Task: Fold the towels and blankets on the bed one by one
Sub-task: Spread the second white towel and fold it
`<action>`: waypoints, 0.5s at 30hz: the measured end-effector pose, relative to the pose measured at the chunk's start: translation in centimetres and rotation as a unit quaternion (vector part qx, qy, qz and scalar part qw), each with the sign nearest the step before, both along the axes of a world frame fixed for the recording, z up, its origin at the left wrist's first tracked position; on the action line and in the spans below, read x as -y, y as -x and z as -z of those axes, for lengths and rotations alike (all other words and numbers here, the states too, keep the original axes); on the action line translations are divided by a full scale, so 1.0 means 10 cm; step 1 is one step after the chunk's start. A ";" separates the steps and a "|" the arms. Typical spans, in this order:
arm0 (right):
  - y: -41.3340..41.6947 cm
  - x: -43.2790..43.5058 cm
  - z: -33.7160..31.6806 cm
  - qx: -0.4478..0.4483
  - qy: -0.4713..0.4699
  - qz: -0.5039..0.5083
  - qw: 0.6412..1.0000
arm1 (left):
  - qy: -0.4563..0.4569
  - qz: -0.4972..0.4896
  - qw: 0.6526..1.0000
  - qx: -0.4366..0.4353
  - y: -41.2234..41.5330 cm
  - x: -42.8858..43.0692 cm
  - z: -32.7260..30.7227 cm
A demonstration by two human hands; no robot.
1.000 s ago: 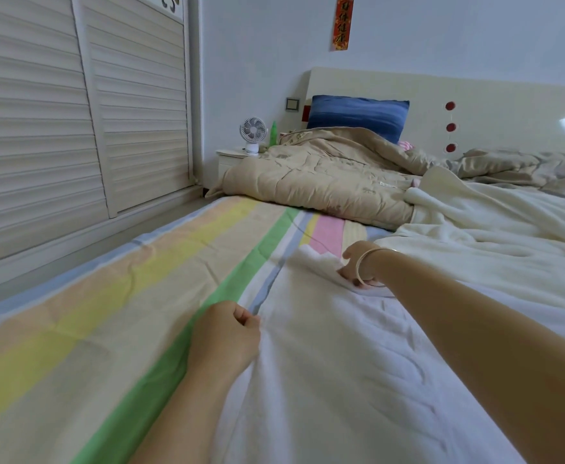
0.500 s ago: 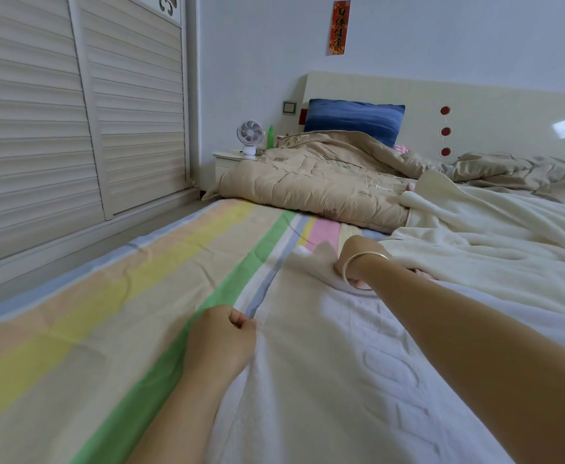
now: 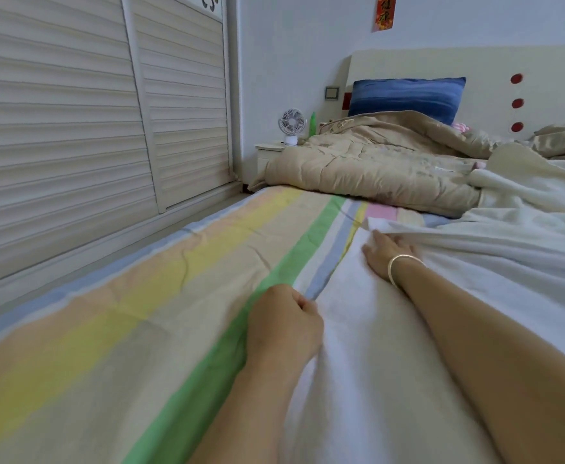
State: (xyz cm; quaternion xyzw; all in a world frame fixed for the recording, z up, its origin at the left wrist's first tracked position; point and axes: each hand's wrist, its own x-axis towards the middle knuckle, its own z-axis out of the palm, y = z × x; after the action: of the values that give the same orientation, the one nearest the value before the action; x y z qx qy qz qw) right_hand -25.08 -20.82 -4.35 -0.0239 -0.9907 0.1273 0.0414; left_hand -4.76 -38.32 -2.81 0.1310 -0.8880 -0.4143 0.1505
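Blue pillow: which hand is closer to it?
Right. The right hand lies flat on the white towel, farther up the bed toward the blue pillow. The left hand grips the towel's edge, farther back from it.

Soft, dim bluish daylight; faint shadows; slight overall softness; wide-angle bending at frame edges.

A home bedroom: a bed [image 3: 140, 313] with headboard [image 3: 508, 65], blue pillow [image 3: 406, 95], louvred wardrobe doors [image 3: 73, 112].
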 end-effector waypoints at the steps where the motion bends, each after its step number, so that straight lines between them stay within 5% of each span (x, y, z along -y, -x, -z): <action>1: 0.04 -0.01 0.01 0.004 -0.015 -0.007 1.000 | 0.002 0.001 1.000 0.000 0.00 0.00 -0.01; 5: 0.15 -0.07 0.03 0.006 -0.004 -0.023 1.000 | -0.018 0.012 1.000 0.022 0.00 0.02 -0.01; 10: 0.12 -0.15 0.06 -0.174 0.140 -0.020 0.975 | -0.030 0.025 0.999 0.023 0.00 0.05 0.00; 15: 0.08 -0.05 0.04 -0.010 -0.053 -0.047 0.997 | -0.041 0.031 0.998 0.024 0.05 0.06 0.03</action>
State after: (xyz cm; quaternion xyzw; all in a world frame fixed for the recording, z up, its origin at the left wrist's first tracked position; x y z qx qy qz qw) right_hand -25.90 -20.31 -4.70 0.0261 -0.9956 0.0765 0.0466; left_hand -5.22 -38.97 -3.13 0.1197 -0.8770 -0.4520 0.1108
